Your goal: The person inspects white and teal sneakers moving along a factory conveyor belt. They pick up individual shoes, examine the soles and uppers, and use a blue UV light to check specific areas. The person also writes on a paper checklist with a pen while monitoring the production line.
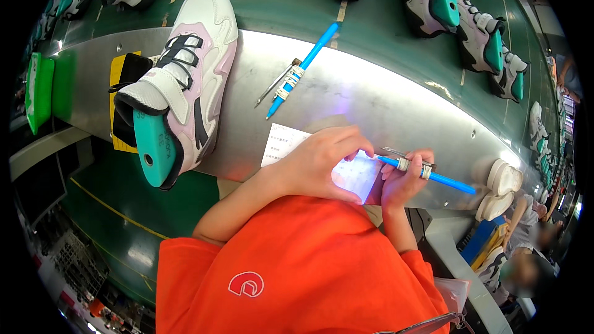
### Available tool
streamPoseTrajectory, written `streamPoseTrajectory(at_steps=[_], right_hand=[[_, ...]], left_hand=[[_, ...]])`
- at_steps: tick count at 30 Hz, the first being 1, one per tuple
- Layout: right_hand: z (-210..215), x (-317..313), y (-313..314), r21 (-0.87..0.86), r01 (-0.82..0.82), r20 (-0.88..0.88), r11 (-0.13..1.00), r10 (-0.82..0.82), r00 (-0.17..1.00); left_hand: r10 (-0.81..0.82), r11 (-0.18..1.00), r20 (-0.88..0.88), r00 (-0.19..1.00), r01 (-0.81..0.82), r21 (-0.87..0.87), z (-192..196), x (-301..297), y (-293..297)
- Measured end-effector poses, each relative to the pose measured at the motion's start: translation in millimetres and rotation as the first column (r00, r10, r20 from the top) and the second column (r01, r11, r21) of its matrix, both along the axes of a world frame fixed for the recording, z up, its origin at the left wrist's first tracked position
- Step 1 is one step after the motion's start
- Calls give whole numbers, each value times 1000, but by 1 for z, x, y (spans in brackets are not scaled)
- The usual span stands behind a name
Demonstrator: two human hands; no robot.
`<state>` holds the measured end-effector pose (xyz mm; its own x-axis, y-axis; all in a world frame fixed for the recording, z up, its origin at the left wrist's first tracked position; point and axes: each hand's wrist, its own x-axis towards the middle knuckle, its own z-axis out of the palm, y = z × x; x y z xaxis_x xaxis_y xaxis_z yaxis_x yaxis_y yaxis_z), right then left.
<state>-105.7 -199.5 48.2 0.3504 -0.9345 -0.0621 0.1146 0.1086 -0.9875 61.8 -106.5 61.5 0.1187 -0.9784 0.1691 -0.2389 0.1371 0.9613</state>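
Note:
My left hand [325, 162] curls its fingers round the edge of a pale, flat, brightly lit piece [357, 175]; glare hides what kind of thing it is. In my right hand [403, 184] is a blue pen [453, 182] with a thin metal tool bound to it by pale bands; its tip points at the lit piece. A second blue pen [315, 51], bound the same way, lies on the metal ledge [260, 55]. To the left stands a white and pink sneaker [204, 55] with a teal shoe last [156, 148] in it. A printed white paper [281, 142] sits partly under my left forearm.
Beyond the ledge, a green conveyor belt [278, 0] carries several sneakers [427, 0] on lasts. A black object [132, 71] on a yellow sheet [117, 105] and a green bin [39, 94] are at left. White soles [504, 177] stand right, near another person [526, 229].

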Motion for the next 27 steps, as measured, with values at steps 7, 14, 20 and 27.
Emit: streamPoseTrajectory(at_steps=[7,14,20,27], right_hand=[[-5,-2,10,-100,-128,99,987,138,985],[12,-9,21,-12,-215,29,977,215,976],[20,-4,25,211,-380,-91,900,406,910],[35,22,42,112,-335,-137,935,349,927]], left_hand=[[163,985,-205,965,-146,93,-6,-2,8],[202,967,-811,549,-243,77,5,5,15],[-256,890,30,966,248,-383,105,-18,51],[-114,644,387,915,364,-673,168,-43,56]])
